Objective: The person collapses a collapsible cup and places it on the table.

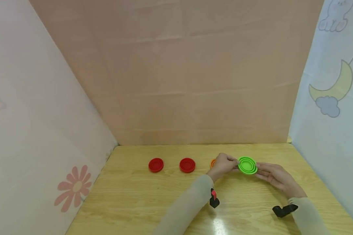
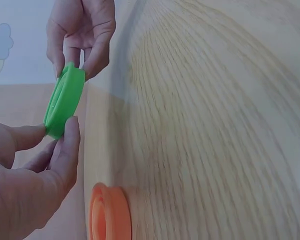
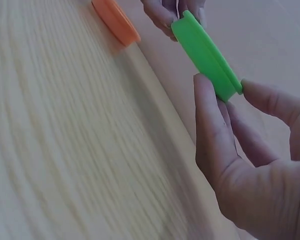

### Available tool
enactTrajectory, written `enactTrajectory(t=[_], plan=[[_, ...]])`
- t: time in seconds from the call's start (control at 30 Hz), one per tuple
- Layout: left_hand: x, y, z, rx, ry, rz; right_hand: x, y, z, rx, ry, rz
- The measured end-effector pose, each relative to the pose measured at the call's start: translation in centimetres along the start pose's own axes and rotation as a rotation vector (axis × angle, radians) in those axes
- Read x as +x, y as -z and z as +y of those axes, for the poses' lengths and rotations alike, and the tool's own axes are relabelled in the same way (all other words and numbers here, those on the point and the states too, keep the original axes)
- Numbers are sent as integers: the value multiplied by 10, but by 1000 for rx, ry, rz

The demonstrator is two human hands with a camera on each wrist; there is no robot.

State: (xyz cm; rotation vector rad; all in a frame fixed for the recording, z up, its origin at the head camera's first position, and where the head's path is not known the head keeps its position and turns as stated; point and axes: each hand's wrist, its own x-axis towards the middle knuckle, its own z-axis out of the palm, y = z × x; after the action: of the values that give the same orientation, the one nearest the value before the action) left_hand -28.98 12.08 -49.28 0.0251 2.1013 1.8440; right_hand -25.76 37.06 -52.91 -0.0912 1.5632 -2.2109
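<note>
A round green collapsible cup (image 1: 247, 165), folded flat into concentric rings, is held up off the table between both hands. My left hand (image 1: 223, 165) pinches its left edge between thumb and fingers. On the opposite edge, my right hand (image 1: 277, 178) grips it the same way. The wrist views show the green cup (image 2: 65, 101) tilted, its rim and side wall visible. Behind my left hand an orange collapsible cup (image 1: 212, 163) lies on the table, mostly covered in the head view; the left wrist view shows more of that orange cup (image 2: 110, 215).
Two red collapsed cups, one farther left (image 1: 156, 165) and one nearer the middle (image 1: 187, 165), lie in a row with the orange one on the wooden table (image 1: 129, 195). A beige panel (image 1: 188, 81) stands behind, with patterned white side walls left and right.
</note>
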Motion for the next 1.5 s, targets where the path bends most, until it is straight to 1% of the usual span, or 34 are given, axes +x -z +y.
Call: enactTrajectory(t=[0.13, 0.27, 0.37, 0.57, 0.6, 0.63, 0.73, 0.83, 0.93, 1.03, 1.13, 1.23, 1.4, 1.5], plan=[[3, -11, 3, 20, -2, 28, 1, 8, -3, -15, -10, 42], [5, -21, 5, 2, 11, 69, 3, 14, -6, -31, -28, 84], [10, -27, 4, 2, 21, 98, 6, 18, -8, -59, -39, 116], [22, -37, -2, 174, 10, 140, 8, 20, -10, -123, -27, 172], [23, -38, -2, 194, 8, 145, 8, 20, -10, -136, -19, 172], [24, -40, -3, 196, 8, 150, 7, 20, -10, -145, -10, 178], [26, -42, -3, 208, 20, 171, 6, 20, -9, -229, 21, 189], [27, -44, -4, 220, 20, 192, 9, 18, -7, -348, 43, 239], [29, -46, -5, 283, 10, 206, 14, 13, -6, -449, 47, 305], [31, -49, -7, 367, -2, 213, 17, 8, -5, -499, 53, 373], [32, -52, -9, 420, -11, 210, 18, 3, -6, -548, 65, 413], [32, -54, -10, 467, -22, 192, 19, -1, -5, -589, 74, 455], [30, -57, -13, 579, -25, 167, 17, -4, -4, -738, 60, 519], [30, -59, -15, 567, -14, 177, 16, -3, -3, -820, 50, 545]])
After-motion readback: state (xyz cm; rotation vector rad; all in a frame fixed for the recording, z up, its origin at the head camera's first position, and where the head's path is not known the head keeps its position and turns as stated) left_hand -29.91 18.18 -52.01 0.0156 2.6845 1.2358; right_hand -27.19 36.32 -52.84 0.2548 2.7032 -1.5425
